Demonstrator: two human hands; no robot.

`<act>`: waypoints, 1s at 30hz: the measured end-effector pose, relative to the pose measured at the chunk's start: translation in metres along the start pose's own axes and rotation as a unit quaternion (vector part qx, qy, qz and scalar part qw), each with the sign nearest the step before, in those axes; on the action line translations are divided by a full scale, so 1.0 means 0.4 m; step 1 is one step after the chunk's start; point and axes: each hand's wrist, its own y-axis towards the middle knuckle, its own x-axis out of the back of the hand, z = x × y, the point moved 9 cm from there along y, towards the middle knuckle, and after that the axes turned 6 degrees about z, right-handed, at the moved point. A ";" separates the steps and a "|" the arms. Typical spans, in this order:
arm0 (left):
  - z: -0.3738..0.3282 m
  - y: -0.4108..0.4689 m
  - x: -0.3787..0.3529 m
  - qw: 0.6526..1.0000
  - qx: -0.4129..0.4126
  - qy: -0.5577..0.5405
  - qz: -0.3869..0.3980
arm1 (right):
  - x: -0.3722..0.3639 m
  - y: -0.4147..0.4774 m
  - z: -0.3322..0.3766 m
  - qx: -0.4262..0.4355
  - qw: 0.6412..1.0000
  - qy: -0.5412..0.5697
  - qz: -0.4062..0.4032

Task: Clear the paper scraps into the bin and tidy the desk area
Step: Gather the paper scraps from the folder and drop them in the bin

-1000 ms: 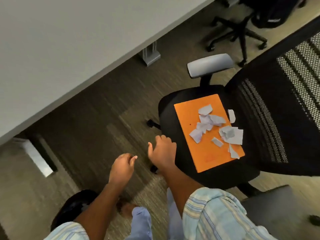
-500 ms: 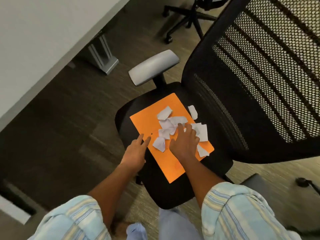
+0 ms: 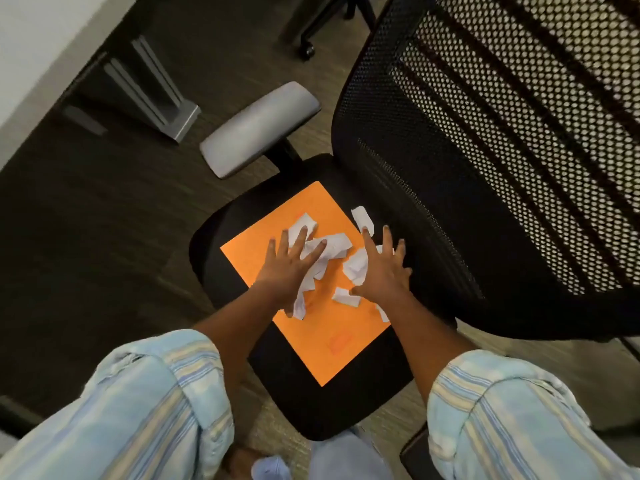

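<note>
So this looked like the gathering step: both hands were flat on the orange folder (image 3: pixel 304 327) on the chair seat (image 3: pixel 346 410), herding the paper scraps (image 3: pixel 332 249) into one pile. Left hand (image 3: pixel 287 268) was spread open, fingers splayed, pressing on a few scraps, with more just off its fingertips and to its right. Right hand (image 3: pixel 381 271) was open too, nothing gripped, a crumpled bit under its thumb side and one loose scrap (image 3: pixel 362 218) just beyond its fingers. Next move probably needs both hands scooping inward and cupping the pile. No bin in sight.
</note>
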 end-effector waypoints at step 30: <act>-0.011 0.067 -0.007 0.972 -0.005 -0.213 -0.097 | -0.020 0.009 0.099 0.098 0.993 0.013 -0.058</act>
